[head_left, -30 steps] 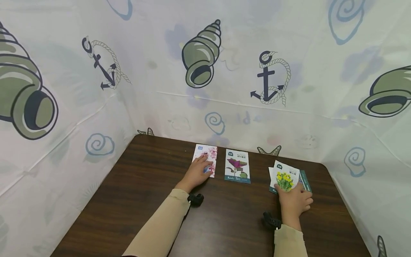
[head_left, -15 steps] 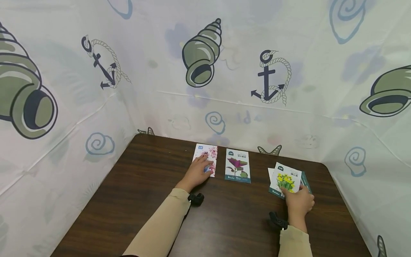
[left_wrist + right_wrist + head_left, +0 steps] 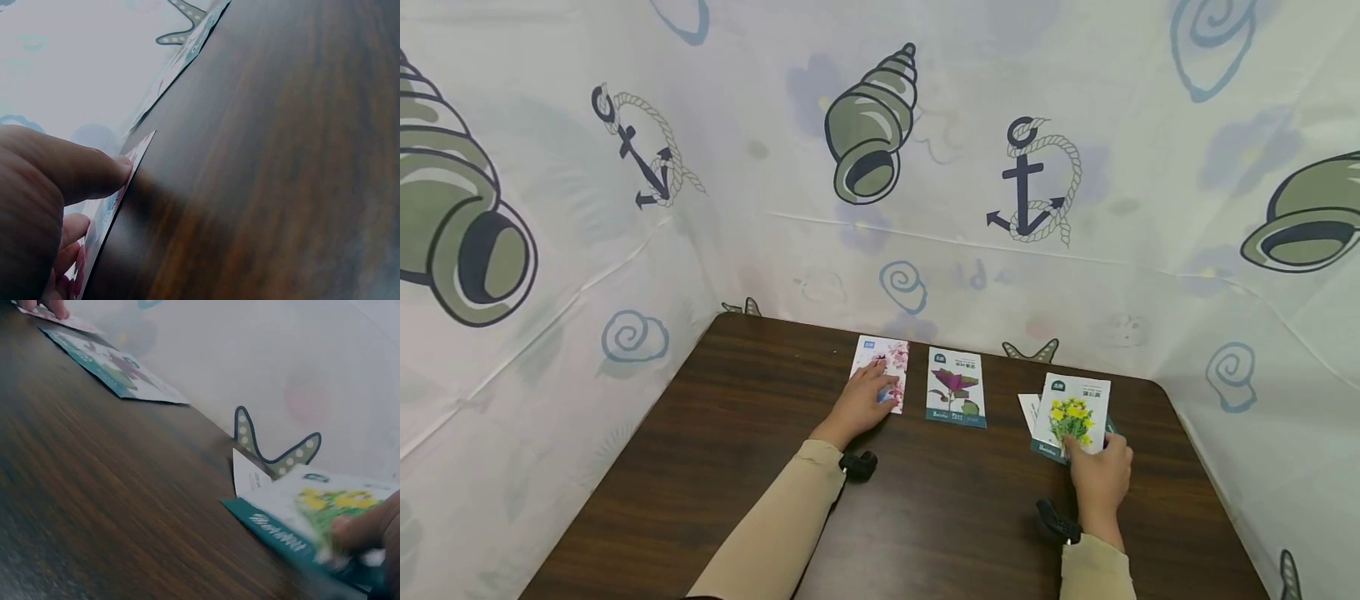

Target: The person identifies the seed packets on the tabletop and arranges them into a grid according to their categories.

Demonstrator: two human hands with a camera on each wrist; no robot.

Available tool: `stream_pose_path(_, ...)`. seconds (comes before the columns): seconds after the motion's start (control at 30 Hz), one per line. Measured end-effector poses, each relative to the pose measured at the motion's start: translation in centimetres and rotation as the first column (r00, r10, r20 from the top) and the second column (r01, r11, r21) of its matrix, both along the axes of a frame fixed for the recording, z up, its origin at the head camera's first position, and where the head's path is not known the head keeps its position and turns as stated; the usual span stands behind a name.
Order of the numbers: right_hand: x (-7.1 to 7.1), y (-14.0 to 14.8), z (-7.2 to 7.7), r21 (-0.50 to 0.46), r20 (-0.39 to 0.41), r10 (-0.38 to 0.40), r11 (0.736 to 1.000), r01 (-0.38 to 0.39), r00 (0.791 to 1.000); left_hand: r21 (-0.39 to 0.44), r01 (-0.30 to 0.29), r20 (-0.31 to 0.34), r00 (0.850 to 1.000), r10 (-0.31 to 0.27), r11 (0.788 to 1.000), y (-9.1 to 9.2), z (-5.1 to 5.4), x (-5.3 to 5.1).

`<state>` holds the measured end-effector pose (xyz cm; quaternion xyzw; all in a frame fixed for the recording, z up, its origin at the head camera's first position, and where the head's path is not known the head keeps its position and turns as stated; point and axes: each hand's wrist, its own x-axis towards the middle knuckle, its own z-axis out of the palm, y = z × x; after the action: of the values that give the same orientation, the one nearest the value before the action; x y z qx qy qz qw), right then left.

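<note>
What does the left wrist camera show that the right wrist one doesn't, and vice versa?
Left wrist only: a close-up of the left hand on the pink-flower packet.
Right wrist only: the right hand, thumb on the yellow-flower packet, and a white card beneath.
Both: table, wall cloth, purple-flower packet, some of the left hand and pink-flower packet.

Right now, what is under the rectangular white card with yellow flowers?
From beneath this card, a white printed corner shows at left and a narrow teal edge at right, near the right hand. Everything else underneath is covered.
</note>
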<state>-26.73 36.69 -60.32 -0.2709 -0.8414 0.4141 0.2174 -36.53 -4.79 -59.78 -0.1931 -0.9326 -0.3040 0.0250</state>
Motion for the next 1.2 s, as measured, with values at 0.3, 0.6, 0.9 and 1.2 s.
stream_pose_path(0.3, 0.9, 0.8, -0.3, -0.49, -0.354, -0.05, 0.86, -0.139, 0.934, 0.0, 0.003, -0.017, 1.0, -0.003, 1.0, -0.1, -0.3, -0.3)
stream_pose_path(0.6, 1.8, 1.7, 0.1, -0.53, -0.33, 0.11, 0.8, -0.281, 0.937, 0.012, 0.006, -0.026, 1.0, -0.005, 1.0, -0.1, -0.2, -0.2)
stream_pose_path(0.9, 3.1, 1.0, 0.4, -0.419, -0.2, 0.205, 0.866, -0.272, 0.958, -0.002, -0.005, -0.003, 1.0, 0.005, 1.0, -0.1, -0.5, -0.2)
stream_pose_path(1.2, 5.0, 0.0, 1.2, -0.272, -0.045, 0.273, 0.922, -0.274, 0.961, 0.014, 0.008, -0.024, 1.0, -0.008, 1.0, -0.1, -0.3, -0.3)
